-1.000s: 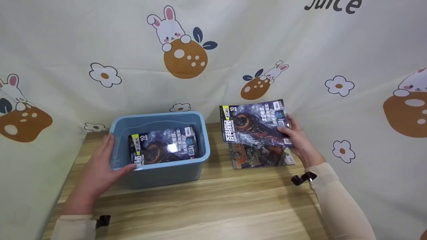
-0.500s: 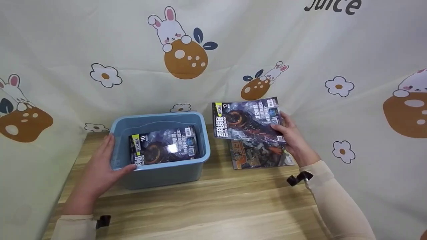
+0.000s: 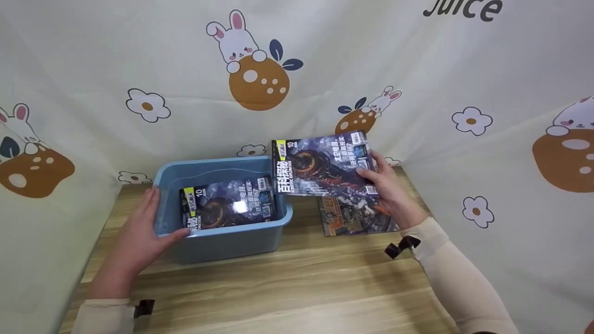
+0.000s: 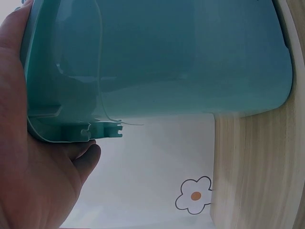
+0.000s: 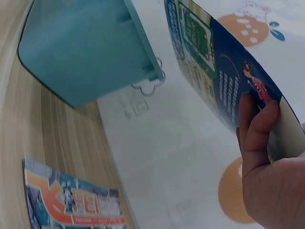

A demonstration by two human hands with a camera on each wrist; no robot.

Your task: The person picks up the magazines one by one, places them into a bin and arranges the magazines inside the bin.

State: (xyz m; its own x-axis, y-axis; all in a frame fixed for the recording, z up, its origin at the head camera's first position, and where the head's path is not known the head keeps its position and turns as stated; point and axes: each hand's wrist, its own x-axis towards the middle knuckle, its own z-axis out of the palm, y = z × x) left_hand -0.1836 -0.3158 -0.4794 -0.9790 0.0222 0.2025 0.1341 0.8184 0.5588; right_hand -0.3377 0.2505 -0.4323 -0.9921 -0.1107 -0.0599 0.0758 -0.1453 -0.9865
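Observation:
A blue plastic bin (image 3: 222, 241) stands on the wooden table with one dark magazine (image 3: 229, 208) lying inside. My left hand (image 3: 139, 232) grips the bin's left front corner (image 4: 62, 119), thumb over the rim. My right hand (image 3: 385, 185) pinches the right edge of a second dark magazine (image 3: 320, 163) and holds it in the air, its left end over the bin's right rim. In the right wrist view my fingers (image 5: 255, 129) curl under that magazine (image 5: 214, 67). Another magazine (image 3: 355, 215) with an orange title lies flat on the table to the right of the bin.
A cream cloth printed with rabbits and flowers (image 3: 255, 69) hangs close behind and on both sides of the table. The wooden tabletop (image 3: 297, 287) stretches bare toward the front edge. Small black clips sit on both sleeves (image 3: 401, 246).
My right hand has carried the magazine up and to the left, from above the stack to the bin's right rim. The left hand and the bin have stayed still.

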